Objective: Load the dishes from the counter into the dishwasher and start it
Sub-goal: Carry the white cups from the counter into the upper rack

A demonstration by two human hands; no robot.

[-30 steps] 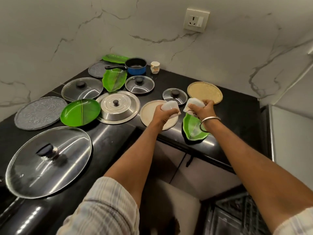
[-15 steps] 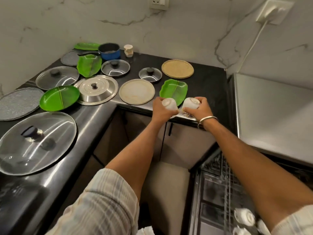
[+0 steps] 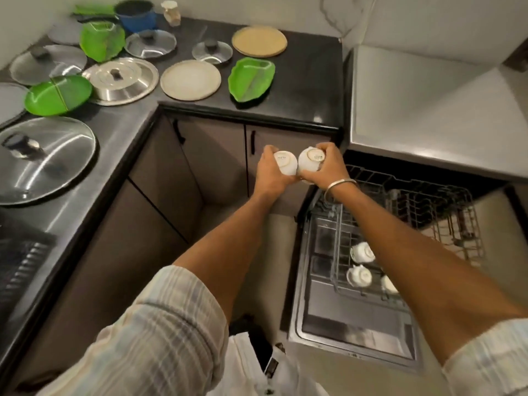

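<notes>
Each hand grips one small white ceramic cup, turned bottom-up so the stamped base faces the camera: the left hand [image 3: 270, 170] curls round the left white cup [image 3: 285, 163], and the right hand [image 3: 328, 164] curls round the right white cup [image 3: 311, 164]. The two cups touch or nearly touch between the hands, held in the air off the black stone desk [image 3: 308, 90].

The pulled-out grey wire dishwasher rack [image 3: 414, 212] lies below and to the right of both hands, and the right hand is nearer to it. Three white cups [image 3: 360, 277] already sit upturned in the rack's near part, below the right forearm, so free slots probably lie just beyond them.
</notes>
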